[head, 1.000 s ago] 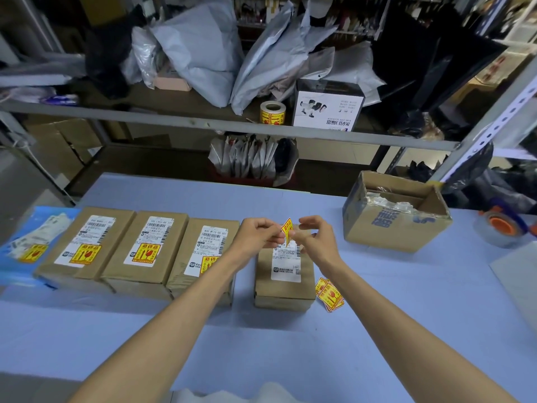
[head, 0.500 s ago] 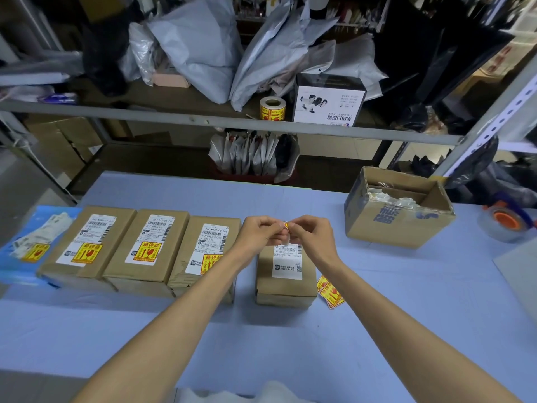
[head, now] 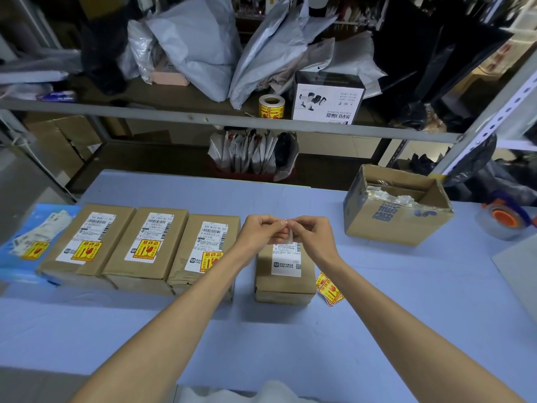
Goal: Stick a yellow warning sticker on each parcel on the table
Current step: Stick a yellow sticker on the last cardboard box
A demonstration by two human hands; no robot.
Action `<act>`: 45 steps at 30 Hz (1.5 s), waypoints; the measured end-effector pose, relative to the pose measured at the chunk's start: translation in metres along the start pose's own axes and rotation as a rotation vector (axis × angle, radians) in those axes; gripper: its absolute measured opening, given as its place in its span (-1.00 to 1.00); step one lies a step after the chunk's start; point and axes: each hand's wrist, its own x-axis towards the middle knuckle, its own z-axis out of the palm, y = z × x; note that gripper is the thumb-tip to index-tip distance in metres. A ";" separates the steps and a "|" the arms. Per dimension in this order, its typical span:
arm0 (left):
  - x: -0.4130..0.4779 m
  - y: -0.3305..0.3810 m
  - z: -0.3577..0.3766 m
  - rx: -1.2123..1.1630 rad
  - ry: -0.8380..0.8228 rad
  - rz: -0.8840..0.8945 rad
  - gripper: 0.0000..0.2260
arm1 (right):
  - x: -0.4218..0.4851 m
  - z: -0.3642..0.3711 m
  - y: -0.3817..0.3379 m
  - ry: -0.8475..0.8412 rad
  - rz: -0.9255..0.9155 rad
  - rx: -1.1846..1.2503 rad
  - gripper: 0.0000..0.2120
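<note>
Far left of the frame: a blue mailer (head: 17,257) carrying a yellow sticker. To its right, three cardboard parcels stand side by side, touching. The first parcel (head: 87,228), second parcel (head: 162,228) and third parcel (head: 189,257) each bear a white barcode label and a yellow warning label (head: 146,251) headed "易碎品" in red; the third parcel's barcode label reads "830 W172-00 001".

Centre: the left hand (head: 261,231) and right hand (head: 312,232) meet fingertip to fingertip. Both pinch one small sticker (head: 288,232) between thumb and fingers, with only its pale side visible. The sticker is held above the far end of the fourth parcel (head: 284,282), apart from its top. This parcel stands a little apart from the row and bears a white shipping label with a QR code.

Just right of the fourth parcel, loose yellow stickers (head: 329,289) lie on the blue table (head: 261,344). Upper centre, on the shelf: a sticker roll (head: 271,106) beside a white box (head: 328,103) whose print is upside down, with grey mailer bags (head: 197,48) piled behind.

Right: an open carton (head: 398,225) with blue print, then a tape dispenser (head: 505,218) with an orange core at the frame edge.
</note>
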 end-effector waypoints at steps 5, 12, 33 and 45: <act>0.000 -0.001 -0.001 0.010 0.006 0.013 -0.88 | 0.000 0.000 0.000 -0.022 -0.007 0.009 -0.84; 0.000 0.000 -0.002 0.034 0.020 0.027 -0.92 | -0.001 0.000 -0.003 -0.040 -0.032 0.010 -0.84; 0.003 -0.006 -0.003 0.053 0.057 0.064 -0.93 | -0.007 0.001 -0.011 -0.104 -0.040 0.013 -0.80; 0.003 -0.009 -0.006 0.123 0.009 0.105 -0.89 | -0.003 -0.001 -0.014 -0.086 0.111 0.141 -0.84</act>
